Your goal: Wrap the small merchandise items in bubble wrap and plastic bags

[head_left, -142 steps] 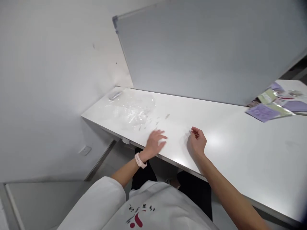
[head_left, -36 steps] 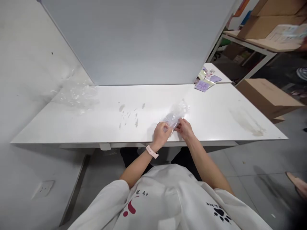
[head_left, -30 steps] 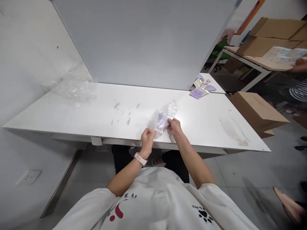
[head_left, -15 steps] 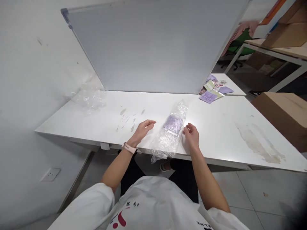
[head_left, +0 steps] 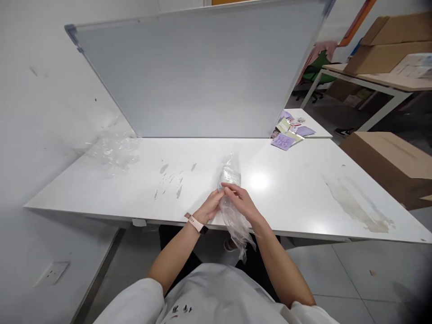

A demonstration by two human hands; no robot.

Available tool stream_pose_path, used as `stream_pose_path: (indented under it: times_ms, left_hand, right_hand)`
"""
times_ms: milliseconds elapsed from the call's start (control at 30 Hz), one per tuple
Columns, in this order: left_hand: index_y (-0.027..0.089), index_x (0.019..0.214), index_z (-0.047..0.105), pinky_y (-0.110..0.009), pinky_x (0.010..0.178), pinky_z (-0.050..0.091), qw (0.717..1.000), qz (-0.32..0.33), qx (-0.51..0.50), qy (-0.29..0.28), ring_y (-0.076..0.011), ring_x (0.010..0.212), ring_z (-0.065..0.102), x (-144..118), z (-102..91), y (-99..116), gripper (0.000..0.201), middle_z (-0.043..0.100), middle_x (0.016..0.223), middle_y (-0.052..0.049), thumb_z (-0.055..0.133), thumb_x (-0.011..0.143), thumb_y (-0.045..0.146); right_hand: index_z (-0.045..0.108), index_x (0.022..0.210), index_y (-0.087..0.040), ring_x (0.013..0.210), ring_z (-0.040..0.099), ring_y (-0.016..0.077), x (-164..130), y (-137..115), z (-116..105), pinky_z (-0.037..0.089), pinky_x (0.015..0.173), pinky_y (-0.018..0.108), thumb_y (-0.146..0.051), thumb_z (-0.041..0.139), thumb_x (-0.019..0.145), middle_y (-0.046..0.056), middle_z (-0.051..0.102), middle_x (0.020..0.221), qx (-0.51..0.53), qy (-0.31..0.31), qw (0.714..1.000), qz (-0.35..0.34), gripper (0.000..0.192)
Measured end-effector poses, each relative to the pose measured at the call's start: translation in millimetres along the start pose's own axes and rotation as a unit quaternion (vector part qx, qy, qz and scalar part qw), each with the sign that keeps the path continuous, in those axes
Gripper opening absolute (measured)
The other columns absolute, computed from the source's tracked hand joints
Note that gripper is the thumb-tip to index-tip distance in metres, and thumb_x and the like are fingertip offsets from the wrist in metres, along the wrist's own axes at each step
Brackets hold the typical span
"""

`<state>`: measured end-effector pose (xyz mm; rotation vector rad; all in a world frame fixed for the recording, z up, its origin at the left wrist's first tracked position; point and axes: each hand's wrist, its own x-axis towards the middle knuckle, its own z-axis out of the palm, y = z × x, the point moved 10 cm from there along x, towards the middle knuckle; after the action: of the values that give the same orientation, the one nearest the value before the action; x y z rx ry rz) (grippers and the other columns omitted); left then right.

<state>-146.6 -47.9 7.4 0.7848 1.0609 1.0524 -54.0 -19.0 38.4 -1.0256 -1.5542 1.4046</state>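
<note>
White bench point(head_left: 303, 189) with stains, whiteboard point(head_left: 202, 76) leaning behind it. Crumpled clear plastic point(head_left: 114, 150) at far left corner, purple and green packets point(head_left: 286, 135) far right. Cardboard box point(head_left: 391, 166) on floor.

Packing workrm/office: white worktable point(head_left: 303, 180), whiteboard point(head_left: 202, 76), cardboard boxes point(head_left: 388, 157), tiled floor.

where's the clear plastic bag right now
In the head view the clear plastic bag sits at the near edge of the white table, just right of centre, pinched between the left hand and right hand, its tail hanging over the edge.
</note>
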Motion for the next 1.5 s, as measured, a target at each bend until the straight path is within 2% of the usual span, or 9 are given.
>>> stream_pose_path:
  times_ms: [133, 200, 333, 533, 800, 933, 1067, 1200, 1500]
  left_hand:
    - [0.016, 0.139, 0.05, -0.036, 0.097, 0.046, 0.967, 0.039, 0.148, 0.203, -0.0265, 0.118, 0.059, -13, -71.0, 17, 0.063, 0.059, 0.133, -0.016, 0.072, 0.083, 0.036]
    - [0.018, 0.138, 0.052, -0.035, 0.098, 0.045, 0.949, 0.062, 0.211, 0.227, -0.0257, 0.122, 0.056, -17, -82.9, 29, 0.058, 0.057, 0.137, -0.015, 0.07, 0.085, 0.035]
    - [0.018, 0.132, 0.057, -0.034, 0.095, 0.048, 0.96, 0.055, 0.227, 0.154, -0.0247, 0.118, 0.059, -10, -66.3, 25, 0.053, 0.059, 0.133, -0.015, 0.069, 0.086, 0.041]
    - [0.018, 0.145, 0.043, -0.032, 0.076, 0.052, 0.947, 0.047, 0.295, 0.117, -0.0214, 0.091, 0.065, -5, -37.7, 17, 0.074, 0.062, 0.119, -0.014, 0.072, 0.083, 0.047]
    - [0.017, 0.142, 0.045, -0.027, 0.064, 0.05, 0.938, 0.026, 0.299, 0.172, -0.0158, 0.072, 0.063, 3, -68.7, 20, 0.065, 0.064, 0.098, -0.007, 0.063, 0.08, 0.015]
    - [0.017, 0.133, 0.051, -0.026, 0.063, 0.051, 0.945, 0.04, 0.234, 0.225, -0.0178, 0.083, 0.065, -4, -87.9, 25, 0.046, 0.062, 0.112, -0.012, 0.057, 0.088, 0.026]
    - [0.019, 0.131, 0.054, -0.029, 0.068, 0.046, 0.913, 0.041, 0.34, 0.22, -0.021, 0.079, 0.065, 0, -79.1, 30, 0.053, 0.067, 0.091, -0.006, 0.066, 0.084, 0.043]
    - [0.019, 0.124, 0.06, -0.029, 0.067, 0.042, 0.879, 0.055, 0.427, 0.203, -0.0201, 0.069, 0.061, 11, -71.7, 33, 0.045, 0.062, 0.068, 0.001, 0.064, 0.079, 0.017]
    - [0.018, 0.115, 0.059, -0.025, 0.056, 0.045, 0.943, 0.058, 0.295, 0.139, -0.0135, 0.053, 0.058, 10, -78.5, 22, 0.042, 0.06, 0.063, 0.005, 0.058, 0.074, 0.008]
  right_hand:
    - [0.072, 0.116, -0.024, 0.108, 0.065, 0.0239, -6, 19, -3, 0.051, 0.092, 0.038, -0.05, 0.059, 0.089, 0.007, 0.07, 0.123, -0.025, 0.043, 0.999, 0.023, 0.04]
    - [0.071, 0.116, -0.022, 0.102, 0.066, 0.0242, -13, 36, -24, 0.052, 0.09, 0.04, -0.051, 0.057, 0.09, 0.009, 0.071, 0.119, -0.043, 0.112, 0.992, 0.042, 0.041]
    - [0.068, 0.121, -0.023, 0.122, 0.055, 0.0289, -21, 40, -44, 0.048, 0.1, 0.047, -0.053, 0.056, 0.089, 0.012, 0.063, 0.132, -0.156, 0.164, 0.974, -0.016, 0.045]
    - [0.057, 0.137, -0.025, 0.141, 0.035, 0.0329, -22, 40, -24, 0.04, 0.108, 0.054, -0.055, 0.057, 0.089, 0.013, 0.041, 0.154, -0.273, 0.112, 0.955, -0.029, 0.056]
    - [0.054, 0.14, -0.025, 0.142, 0.031, 0.0347, -28, 41, -22, 0.039, 0.109, 0.056, -0.059, 0.058, 0.089, 0.015, 0.037, 0.156, -0.308, 0.1, 0.946, -0.03, 0.061]
    - [0.056, 0.137, -0.028, 0.142, 0.031, 0.0334, -27, 19, -11, 0.038, 0.109, 0.056, -0.054, 0.049, 0.096, 0.012, 0.039, 0.154, -0.349, 0.105, 0.928, -0.076, 0.05]
    - [0.057, 0.136, -0.027, 0.142, 0.033, 0.0345, -16, 2, 17, 0.038, 0.108, 0.056, -0.048, 0.043, 0.099, 0.013, 0.043, 0.153, -0.41, 0.083, 0.901, -0.113, 0.045]
    - [0.054, 0.137, -0.026, 0.14, 0.035, 0.0409, -4, 8, 31, 0.04, 0.101, 0.062, -0.043, 0.051, 0.094, 0.016, 0.044, 0.152, -0.459, 0.08, 0.882, -0.077, 0.046]
    - [0.05, 0.14, -0.02, 0.117, 0.057, 0.0372, -5, -4, 17, 0.052, 0.083, 0.046, -0.024, 0.044, 0.091, 0.019, 0.053, 0.141, -0.495, 0.056, 0.867, -0.023, 0.049]
